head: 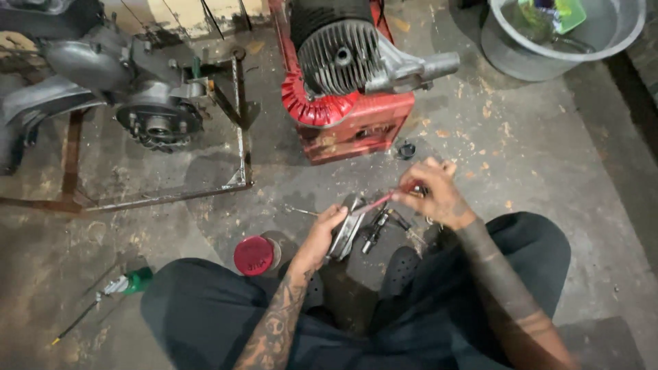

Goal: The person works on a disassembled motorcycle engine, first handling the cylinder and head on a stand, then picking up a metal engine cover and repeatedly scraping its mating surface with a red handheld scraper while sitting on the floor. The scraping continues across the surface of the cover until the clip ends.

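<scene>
My left hand (321, 236) grips a grey metal engine part (347, 229) and holds it on edge just above the concrete floor. My right hand (432, 193) pinches a thin red-handled tool (375, 203) whose tip rests against the top of that part. Small dark metal pieces (378, 229) lie on the floor between my two hands. My knees in dark trousers frame the spot from below.
A finned engine cylinder (339, 55) sits on a red box (356, 127) ahead. An engine on a rusty metal stand (157, 120) is at the left. A red round tin (255, 255) and a green-handled screwdriver (120, 286) lie near my left knee. A grey basin (500, 48) stands at the top right.
</scene>
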